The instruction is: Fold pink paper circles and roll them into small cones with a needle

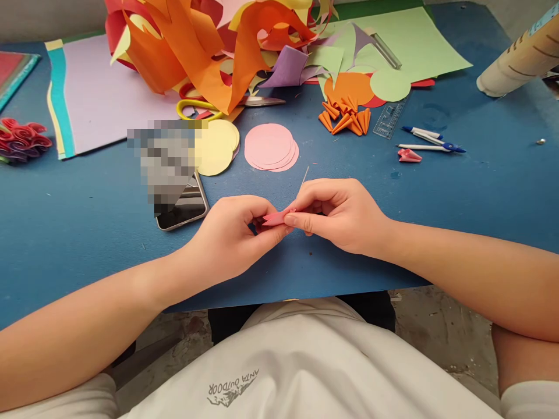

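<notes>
Together, both hands pinch folded pink paper over the blue table.

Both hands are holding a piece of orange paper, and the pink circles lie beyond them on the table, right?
Not quite: in the head view, the left hand and right hand hold pink paper, not orange. The pink circles do lie beyond them on the table.

I locate the held paper before the right disc stack, phone leftward, scissors behind, and, to the stack's right, paper cones, then the compass.
</notes>
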{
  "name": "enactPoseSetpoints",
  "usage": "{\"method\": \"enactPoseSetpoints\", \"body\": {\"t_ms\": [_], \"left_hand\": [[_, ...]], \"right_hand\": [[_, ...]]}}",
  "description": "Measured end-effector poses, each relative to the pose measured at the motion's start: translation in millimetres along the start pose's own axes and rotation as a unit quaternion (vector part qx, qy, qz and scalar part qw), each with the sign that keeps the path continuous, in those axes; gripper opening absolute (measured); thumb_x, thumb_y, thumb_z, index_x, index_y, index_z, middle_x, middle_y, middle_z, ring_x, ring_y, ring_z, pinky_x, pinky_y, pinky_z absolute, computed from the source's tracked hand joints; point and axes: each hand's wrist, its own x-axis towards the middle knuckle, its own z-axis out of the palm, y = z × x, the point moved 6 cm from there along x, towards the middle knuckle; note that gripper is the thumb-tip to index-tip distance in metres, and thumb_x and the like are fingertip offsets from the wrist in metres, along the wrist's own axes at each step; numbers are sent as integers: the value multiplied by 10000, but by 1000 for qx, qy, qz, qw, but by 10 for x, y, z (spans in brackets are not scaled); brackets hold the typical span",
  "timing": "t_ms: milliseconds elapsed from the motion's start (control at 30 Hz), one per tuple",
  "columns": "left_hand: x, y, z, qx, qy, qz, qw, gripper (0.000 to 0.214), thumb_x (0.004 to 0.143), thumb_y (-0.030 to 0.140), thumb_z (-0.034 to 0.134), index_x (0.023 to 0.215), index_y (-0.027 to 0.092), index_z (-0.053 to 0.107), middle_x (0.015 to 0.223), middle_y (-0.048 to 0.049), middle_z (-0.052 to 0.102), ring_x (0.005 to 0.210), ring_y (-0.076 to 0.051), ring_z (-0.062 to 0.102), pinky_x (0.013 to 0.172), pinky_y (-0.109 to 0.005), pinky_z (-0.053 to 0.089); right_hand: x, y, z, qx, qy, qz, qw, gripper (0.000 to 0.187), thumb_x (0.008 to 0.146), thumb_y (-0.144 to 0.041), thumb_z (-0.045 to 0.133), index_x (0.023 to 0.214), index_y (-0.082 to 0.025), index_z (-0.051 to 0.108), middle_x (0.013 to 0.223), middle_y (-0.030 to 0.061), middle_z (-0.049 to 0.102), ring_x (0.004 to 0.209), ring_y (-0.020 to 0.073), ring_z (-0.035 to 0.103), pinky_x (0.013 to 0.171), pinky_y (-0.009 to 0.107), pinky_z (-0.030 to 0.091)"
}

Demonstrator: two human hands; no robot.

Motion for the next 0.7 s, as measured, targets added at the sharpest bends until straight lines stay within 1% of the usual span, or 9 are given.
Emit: {"method": "enactPoseSetpoints", "body": {"t_ms": [133,367,500,633,700], "left_hand": [[-2,15,2,14,7,20,1000,272,877,237,650,631,192,544,577,48,485,558,-92,366,517,-228,330],[11,61,-10,-17,22,76,997,217,889,224,667,691,200,582,720,-3,633,658,-122,519,623,-255,442],[19,72,-13,-19,20,78,997,217,901,174,667,692,188,611,680,16,601,632,-105,488,607,-245,417],[21,52,8,-37,2,60,998,214,912,196,674,706,181,621,660,28,552,626,-106,440,595,-252,395],[22,36,10,-34,1,51,998,227,907,200,673,695,181,596,651,35,505,626,-107,411,590,-257,381]], "right_hand": [[-4,-8,9,-6,7,1,1000,248,840,-364,850,790,-147,742,751,29,731,588,92,588,525,233,478],[-15,-31,0,-3,11,-18,1000,169,878,-297,810,806,-163,736,766,24,716,630,104,597,562,244,497],[-17,-12,-20,-19,19,-30,999,108,908,-277,779,875,-177,755,809,22,685,693,118,606,600,262,503],[-27,-127,-66,-39,54,-94,993,128,938,-270,755,832,-199,748,861,38,686,790,145,625,646,285,516],[-24,-200,-119,-37,87,-111,989,148,950,-259,744,815,-201,731,867,39,694,772,141,639,637,286,526]]}}
